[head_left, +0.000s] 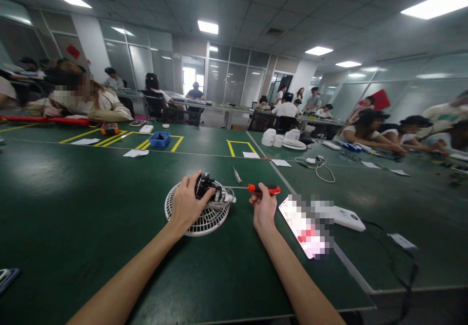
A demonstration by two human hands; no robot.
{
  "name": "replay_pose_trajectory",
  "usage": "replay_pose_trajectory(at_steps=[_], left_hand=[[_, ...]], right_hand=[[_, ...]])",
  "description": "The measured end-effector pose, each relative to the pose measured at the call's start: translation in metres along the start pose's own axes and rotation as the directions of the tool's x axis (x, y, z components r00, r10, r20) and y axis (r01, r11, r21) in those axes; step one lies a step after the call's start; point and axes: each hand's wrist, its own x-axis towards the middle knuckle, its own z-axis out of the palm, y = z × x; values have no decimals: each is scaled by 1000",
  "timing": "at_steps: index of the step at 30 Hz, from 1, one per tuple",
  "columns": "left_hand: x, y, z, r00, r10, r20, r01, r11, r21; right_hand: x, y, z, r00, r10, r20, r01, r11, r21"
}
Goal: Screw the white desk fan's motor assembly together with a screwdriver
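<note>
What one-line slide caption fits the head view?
Left hand steadies a motor on a fan grille; right hand drives a screwdriver into it.

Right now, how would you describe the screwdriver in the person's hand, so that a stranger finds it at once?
Start at the white round fan grille on the green table. Just right of it, the right hand holds the screwdriver level, tip toward the black motor. Its red-and-black handle distinguishes it from the small loose screwdriver lying beyond.

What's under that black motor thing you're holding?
A white fan grille lies under the motor on the green table. The left hand hides part of both.
</note>
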Motion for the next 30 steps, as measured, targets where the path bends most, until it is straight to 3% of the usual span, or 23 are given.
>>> replay_pose_trajectory(at_steps=[9,18,24,30], left_hand=[[0,1,-1,1000,-8,19,8,1000,-8],[1,4,-4,1000,-23,15,24,999,-32],[2,4,-2,1000,-17,-10,17,999,-40],[2,3,-2,1000,-24,7,24,999,-29]], right_hand=[[0,2,-4,996,79,-33,-76,995,70],[-4,1,1,999,40,20,-41,999,13],[1,2,-3,995,76,-62,-74,997,37],[0,2,-2,999,53,-14,-52,999,14]])
